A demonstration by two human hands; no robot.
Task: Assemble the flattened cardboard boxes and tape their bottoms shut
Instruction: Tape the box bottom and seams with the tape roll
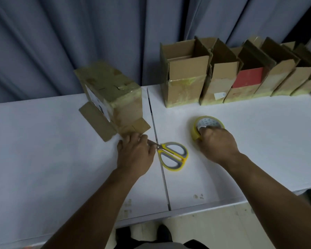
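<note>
- One upturned box (115, 97) stands on the left half of the bench (43, 150). Its taped bottom faces up and its open flaps are splayed flat on the surface.
- Several more boxes (187, 81) stand in a row at the back right, mouths up, with yellowish tape round their lower edges.
- The left hand (136, 151) lies low on the bench just in front of the near flap and covers the blades of the scissors (172, 156). Its fingers reach forward loosely, and I cannot tell whether they pinch the blades or only rest over them.
- The right hand (217, 144) grips the tape roll (207, 125), well apart from the upturned box. Its fingers are curled over the near rim and one digit is hooked into the core.
- The upturned box is probably light and fairly stiff along its folds, but its worn, creased panels would likely give under a hard squeeze. Two opposite side walls low down look like a better hold than the loose flaps, which would bend.
- The tape on the bottom looks glossy, so palms may slide there.
- The tape roll looks rigid and easy to hold through its core, though its free end may cling to itself.
- The scissors are best lifted by the yellow-and-grey handles, which lie clear of the left hand.
</note>
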